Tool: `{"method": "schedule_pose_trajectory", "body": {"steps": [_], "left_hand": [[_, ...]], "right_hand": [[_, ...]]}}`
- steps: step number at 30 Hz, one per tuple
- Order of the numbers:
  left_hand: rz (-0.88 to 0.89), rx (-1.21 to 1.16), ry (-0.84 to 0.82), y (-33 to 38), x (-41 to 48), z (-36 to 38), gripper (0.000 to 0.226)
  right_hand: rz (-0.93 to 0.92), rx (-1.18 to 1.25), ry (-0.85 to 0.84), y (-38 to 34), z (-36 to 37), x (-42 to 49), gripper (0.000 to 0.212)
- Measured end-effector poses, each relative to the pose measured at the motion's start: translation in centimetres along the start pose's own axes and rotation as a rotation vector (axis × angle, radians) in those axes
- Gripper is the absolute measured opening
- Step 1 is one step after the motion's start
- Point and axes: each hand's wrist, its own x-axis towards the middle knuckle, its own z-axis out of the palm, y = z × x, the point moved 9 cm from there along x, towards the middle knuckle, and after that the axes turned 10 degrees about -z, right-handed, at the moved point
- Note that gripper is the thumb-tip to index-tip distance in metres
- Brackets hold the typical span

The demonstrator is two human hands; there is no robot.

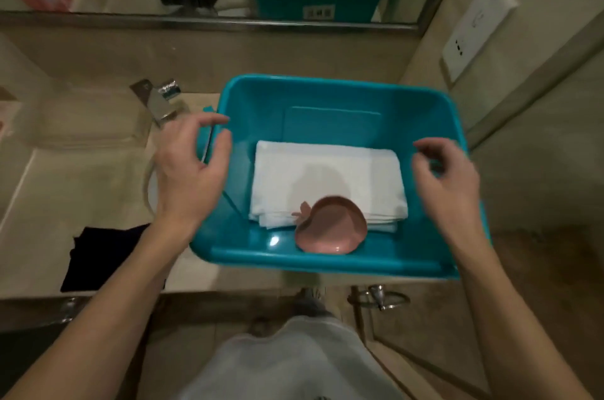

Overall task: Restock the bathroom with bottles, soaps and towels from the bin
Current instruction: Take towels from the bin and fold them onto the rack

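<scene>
Here the teal bin (pixel 327 264) sits on the surface (pixel 81 197), holding folded white towels (pixel 327 170) and a pink dish (pixel 333 226). Left hand (pixel 189 177) and right hand (pixel 447 183) hover at its sides, fingers loosely curled, grasping nothing.

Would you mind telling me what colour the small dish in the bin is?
Pink; the dish shows best in the head view, resting on the white towel.

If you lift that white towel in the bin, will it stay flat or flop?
Probably flops: the towel is soft folded cloth, so its edges should droop. The pink dish resting on its near edge would likely slide off. It probably feels light.
</scene>
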Motion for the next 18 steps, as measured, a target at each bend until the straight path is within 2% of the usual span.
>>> {"method": "schedule_pose_trajectory", "body": {"steps": [2,4,8,10,13,15,18], "left_hand": [[-0.07,-0.05,-0.144,0.3,0.7,4.6,0.023],[-0.246,-0.045,-0.299,-1.1,1.1,9.6,0.027],[-0.722,0.044,-0.452,-6.3,0.3,16.5,0.05],[-0.914,0.063,-0.498,-8.7,-0.8,18.5,0.063],[-1.157,-0.037,-0.523,-11.5,-2.2,20.4,0.074],[-1.245,-0.079,-0.459,-12.7,-2.5,20.6,0.075],[-1.277,-0.052,-0.435,-13.8,-2.4,20.7,0.073]], "right_hand": [[0.102,-0.133,-0.331,3.3,4.8,2.4,0.036],[0.259,-0.205,-0.555,6.7,8.7,3.1,0.054],[0.505,-0.148,-0.724,11.4,13.5,2.4,0.08],[0.561,-0.173,-0.749,12.4,14.4,1.8,0.094],[0.624,-0.12,-0.663,12.7,14.7,1.4,0.099],[0.693,-0.048,-0.628,13.1,14.9,0.9,0.098],[0.841,0.115,-0.524,13.6,14.3,0.5,0.093]]}}
